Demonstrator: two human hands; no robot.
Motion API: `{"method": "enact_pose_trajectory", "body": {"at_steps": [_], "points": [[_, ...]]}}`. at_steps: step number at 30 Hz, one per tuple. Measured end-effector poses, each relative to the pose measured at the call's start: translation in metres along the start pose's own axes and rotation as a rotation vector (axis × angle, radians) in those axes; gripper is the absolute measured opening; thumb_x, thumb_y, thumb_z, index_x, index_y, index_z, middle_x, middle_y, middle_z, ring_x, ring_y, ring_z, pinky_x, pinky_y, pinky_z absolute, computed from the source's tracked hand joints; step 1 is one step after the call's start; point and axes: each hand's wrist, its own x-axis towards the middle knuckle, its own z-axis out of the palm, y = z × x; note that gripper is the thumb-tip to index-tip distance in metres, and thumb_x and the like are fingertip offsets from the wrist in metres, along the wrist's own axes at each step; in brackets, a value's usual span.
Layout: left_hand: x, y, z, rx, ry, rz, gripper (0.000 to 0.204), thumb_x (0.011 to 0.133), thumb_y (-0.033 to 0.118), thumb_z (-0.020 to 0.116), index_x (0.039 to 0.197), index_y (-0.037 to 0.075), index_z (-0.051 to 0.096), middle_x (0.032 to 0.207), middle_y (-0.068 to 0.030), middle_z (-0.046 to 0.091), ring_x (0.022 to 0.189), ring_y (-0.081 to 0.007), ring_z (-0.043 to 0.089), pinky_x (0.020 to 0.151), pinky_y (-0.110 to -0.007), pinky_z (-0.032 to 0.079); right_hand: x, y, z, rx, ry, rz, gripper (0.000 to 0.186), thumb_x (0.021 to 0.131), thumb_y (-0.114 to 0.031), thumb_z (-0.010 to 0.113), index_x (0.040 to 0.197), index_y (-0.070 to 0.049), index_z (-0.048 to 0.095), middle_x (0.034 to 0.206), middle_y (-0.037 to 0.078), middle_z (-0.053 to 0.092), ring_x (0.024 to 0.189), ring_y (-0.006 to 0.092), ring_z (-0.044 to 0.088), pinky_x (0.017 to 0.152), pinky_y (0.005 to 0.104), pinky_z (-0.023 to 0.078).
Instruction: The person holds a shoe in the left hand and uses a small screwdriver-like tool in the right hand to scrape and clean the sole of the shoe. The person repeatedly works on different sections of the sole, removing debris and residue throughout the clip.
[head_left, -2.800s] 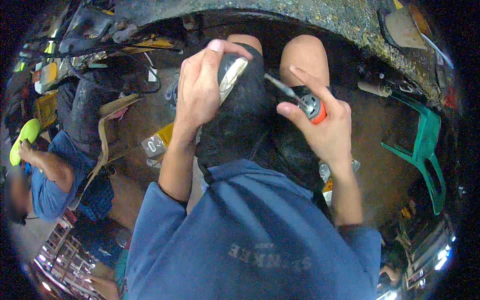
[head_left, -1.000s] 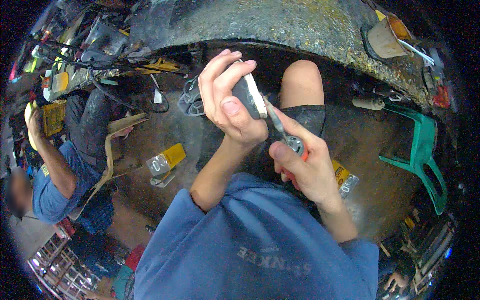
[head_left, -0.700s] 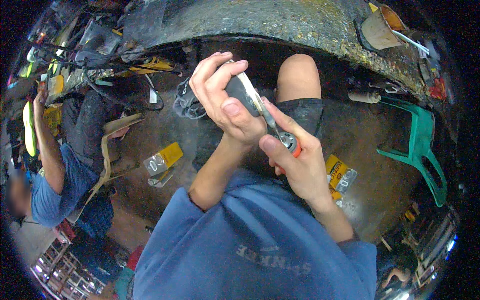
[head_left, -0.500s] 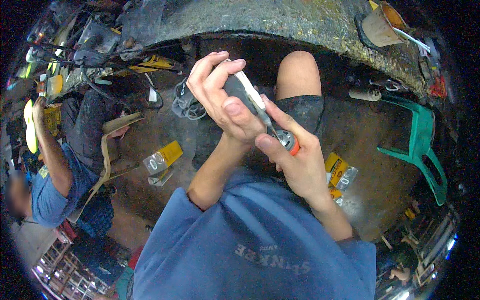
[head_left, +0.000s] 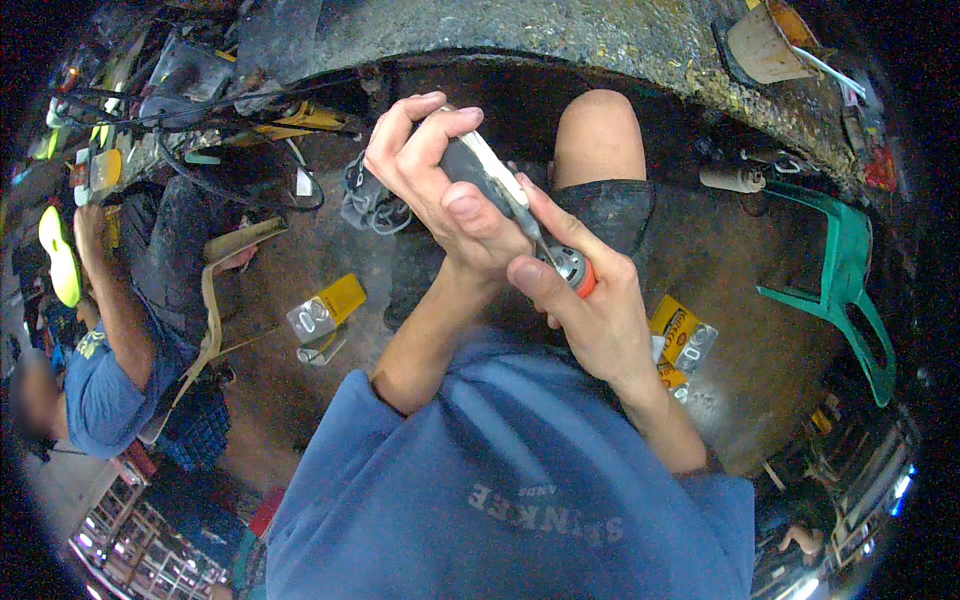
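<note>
My left hand is closed round a dark grey, flat piece with a pale white edge, perhaps a shoe sole; the fingers hide much of its shape. It is held tilted in front of my body. In my right hand is a rotary tool with a silver vented end and an orange-red ring, its body mostly hidden by the palm. The thin metal tip of the tool points up at the near end of the grey piece. Whether the tip touches it I cannot tell. My right index finger reaches along the white edge.
A worn grey bench curves across the far side, bearing a dirty bucket. A green plastic chair lies at right. Yellow-and-clear packages are on the floor. At left, a seated person is near a neon-yellow sole.
Both my hands have shifted very slightly left and up with the grey piece and the tool, their grips unchanged. The seated person's arm and the yellow sole have moved a little.
</note>
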Motion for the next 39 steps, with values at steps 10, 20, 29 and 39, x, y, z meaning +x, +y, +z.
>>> {"method": "enact_pose_trajectory", "body": {"at_steps": [10, 20, 29, 39], "points": [[-0.002, -0.004, -0.001, 0.016, -0.019, 0.028, 0.071, 0.116, 0.062, 0.021, 0.127, 0.005, 0.062, 0.131, -0.0239, 0.054, 0.125, -0.0348, 0.050, 0.110, -0.053, 0.037, 0.002, 0.010, -0.003, -0.003, -0.077, -0.014, 0.071, 0.103, -0.033, 0.082, 0.166, -0.011, 0.055, 0.133, 0.002, 0.074, 0.077, 0.0035, 0.058, 0.067, 0.0230, 0.050], [-0.001, -0.001, -0.003, -0.027, -0.013, -0.019, 0.073, 0.116, 0.064, 0.020, 0.125, 0.004, 0.061, 0.131, -0.0237, 0.052, 0.123, -0.0340, 0.051, 0.108, -0.051, 0.041, 0.003, 0.012, -0.002, -0.050, -0.074, -0.079, 0.071, 0.102, -0.028, 0.083, 0.165, -0.009, 0.055, 0.147, 0.005, 0.071, 0.090, 0.0053, 0.063, 0.078, 0.0243, 0.054], [-0.001, -0.001, 0.000, -0.059, 0.005, -0.033, 0.076, 0.115, 0.066, 0.021, 0.124, 0.003, 0.062, 0.131, -0.0234, 0.051, 0.123, -0.0337, 0.051, 0.108, -0.050, 0.042, 0.004, 0.012, -0.003, -0.061, -0.087, -0.112, 0.073, 0.101, -0.026, 0.084, 0.165, -0.008, 0.054, 0.151, 0.009, 0.070, 0.115, 0.0124, 0.068, 0.097, 0.0289, 0.055], [-0.002, 0.002, -0.001, -0.020, -0.004, -0.039, 0.076, 0.115, 0.067, 0.020, 0.125, 0.004, 0.061, 0.130, -0.0233, 0.051, 0.122, -0.0338, 0.051, 0.107, -0.051, 0.042, 0.002, 0.014, -0.001, -0.001, -0.082, -0.042, 0.072, 0.102, -0.029, 0.083, 0.166, -0.013, 0.055, 0.124, 0.001, 0.076, 0.073, 0.0035, 0.057, 0.064, 0.0237, 0.050]]}}
